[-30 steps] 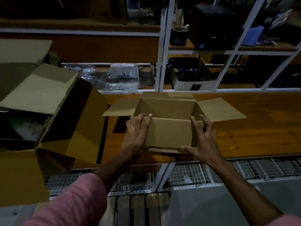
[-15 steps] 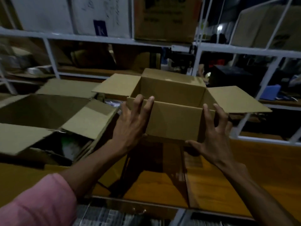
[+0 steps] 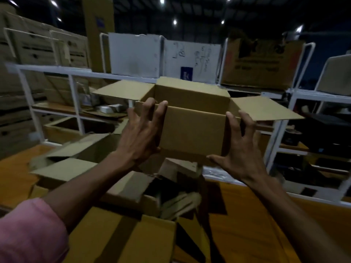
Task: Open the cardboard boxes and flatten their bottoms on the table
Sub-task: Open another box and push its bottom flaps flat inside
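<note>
A small brown cardboard box (image 3: 191,133) is up in the air at chest height, its top flaps spread open to the left and right. My left hand (image 3: 141,135) grips its near left corner, fingers hooked over the top edge. My right hand (image 3: 238,150) holds the near right corner, thumb under the bottom edge. Below, on the wooden table (image 3: 266,224), stands a large open cardboard box (image 3: 121,230) with its flaps up; its contents are dark and blurred.
White metal shelving (image 3: 76,73) runs behind the table, loaded with cardboard cartons and white boxes (image 3: 134,56). More stacked cartons (image 3: 38,50) fill the far left. Dark items sit on the right shelves (image 3: 322,130).
Both hands have lifted the small box from the table up and over the large open box. The view has tilted upward toward the shelves.
</note>
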